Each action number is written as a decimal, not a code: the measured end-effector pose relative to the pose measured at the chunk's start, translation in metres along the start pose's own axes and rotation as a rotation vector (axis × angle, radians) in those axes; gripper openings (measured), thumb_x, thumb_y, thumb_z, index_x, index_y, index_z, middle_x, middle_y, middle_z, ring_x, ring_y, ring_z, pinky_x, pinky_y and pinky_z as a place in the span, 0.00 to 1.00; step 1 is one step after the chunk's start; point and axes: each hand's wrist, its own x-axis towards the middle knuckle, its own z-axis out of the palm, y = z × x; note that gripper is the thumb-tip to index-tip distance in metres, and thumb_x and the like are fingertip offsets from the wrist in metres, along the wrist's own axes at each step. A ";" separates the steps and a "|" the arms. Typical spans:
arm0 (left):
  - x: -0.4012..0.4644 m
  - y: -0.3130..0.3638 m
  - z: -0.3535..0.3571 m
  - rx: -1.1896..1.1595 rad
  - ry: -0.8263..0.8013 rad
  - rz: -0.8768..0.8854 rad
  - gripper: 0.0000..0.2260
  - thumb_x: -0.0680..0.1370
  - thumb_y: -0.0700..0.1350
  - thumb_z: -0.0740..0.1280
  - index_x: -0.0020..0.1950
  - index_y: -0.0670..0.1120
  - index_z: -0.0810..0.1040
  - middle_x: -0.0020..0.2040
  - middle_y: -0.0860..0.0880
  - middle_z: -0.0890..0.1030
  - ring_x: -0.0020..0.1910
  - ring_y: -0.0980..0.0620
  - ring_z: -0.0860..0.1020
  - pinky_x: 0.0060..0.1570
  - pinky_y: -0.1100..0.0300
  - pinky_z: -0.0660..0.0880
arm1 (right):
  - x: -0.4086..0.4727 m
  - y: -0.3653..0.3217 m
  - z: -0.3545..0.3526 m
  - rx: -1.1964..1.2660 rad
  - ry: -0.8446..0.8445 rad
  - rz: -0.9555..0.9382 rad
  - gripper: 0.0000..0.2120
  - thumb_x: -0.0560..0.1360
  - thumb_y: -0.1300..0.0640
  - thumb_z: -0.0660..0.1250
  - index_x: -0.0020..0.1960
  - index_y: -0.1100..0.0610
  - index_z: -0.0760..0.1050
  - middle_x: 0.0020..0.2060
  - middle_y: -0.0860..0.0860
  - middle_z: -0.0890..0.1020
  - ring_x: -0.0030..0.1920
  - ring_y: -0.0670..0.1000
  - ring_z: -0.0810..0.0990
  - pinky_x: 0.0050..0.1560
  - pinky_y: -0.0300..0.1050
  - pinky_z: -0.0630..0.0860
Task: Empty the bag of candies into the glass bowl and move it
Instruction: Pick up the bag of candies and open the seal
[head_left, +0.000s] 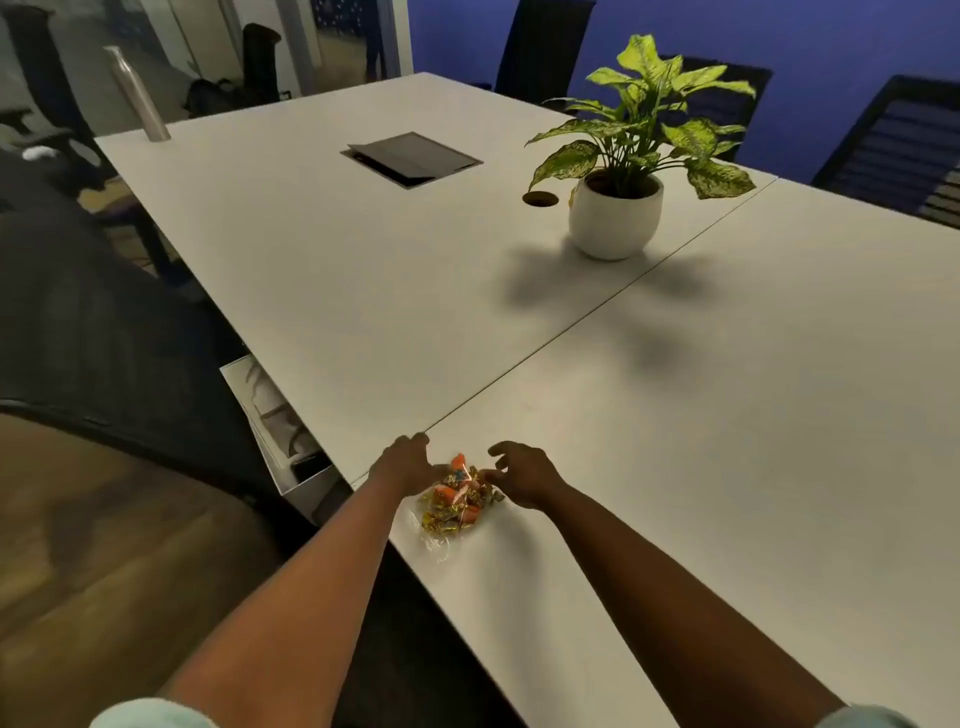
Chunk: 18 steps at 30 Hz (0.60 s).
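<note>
A heap of candies in gold and orange wrappers lies inside something clear and shiny at the near edge of the white table. Whether that clear cover is bag plastic or glass I cannot tell. No separate glass bowl shows. My left hand rests against the heap's left side with its fingers curled down and its palm hidden. My right hand hovers at the heap's right side, fingers apart and curled, thumb tip touching the wrappers.
A potted plant in a white pot stands farther back on the table. Beyond it lie a dark cable hatch, a round cable hole and a steel bottle at the far left corner. Dark chairs line the far side.
</note>
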 end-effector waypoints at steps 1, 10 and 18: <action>0.000 -0.004 0.003 0.019 -0.022 -0.037 0.35 0.73 0.57 0.67 0.73 0.42 0.61 0.71 0.39 0.67 0.69 0.41 0.68 0.67 0.49 0.68 | 0.000 0.000 0.003 -0.018 -0.035 0.024 0.24 0.77 0.51 0.63 0.70 0.59 0.67 0.65 0.58 0.76 0.66 0.56 0.73 0.64 0.46 0.69; -0.003 -0.012 0.009 -0.157 -0.202 -0.192 0.24 0.71 0.51 0.72 0.60 0.39 0.70 0.54 0.41 0.73 0.51 0.45 0.76 0.35 0.59 0.77 | 0.005 0.001 0.019 -0.019 -0.158 0.116 0.23 0.79 0.59 0.57 0.73 0.62 0.61 0.70 0.60 0.70 0.70 0.57 0.68 0.69 0.46 0.64; -0.001 -0.001 -0.005 -0.404 -0.313 -0.187 0.09 0.70 0.36 0.73 0.44 0.41 0.73 0.33 0.43 0.75 0.16 0.56 0.76 0.22 0.62 0.78 | 0.001 0.003 0.013 0.060 -0.214 0.127 0.26 0.78 0.60 0.59 0.75 0.60 0.58 0.72 0.59 0.67 0.72 0.57 0.66 0.71 0.47 0.64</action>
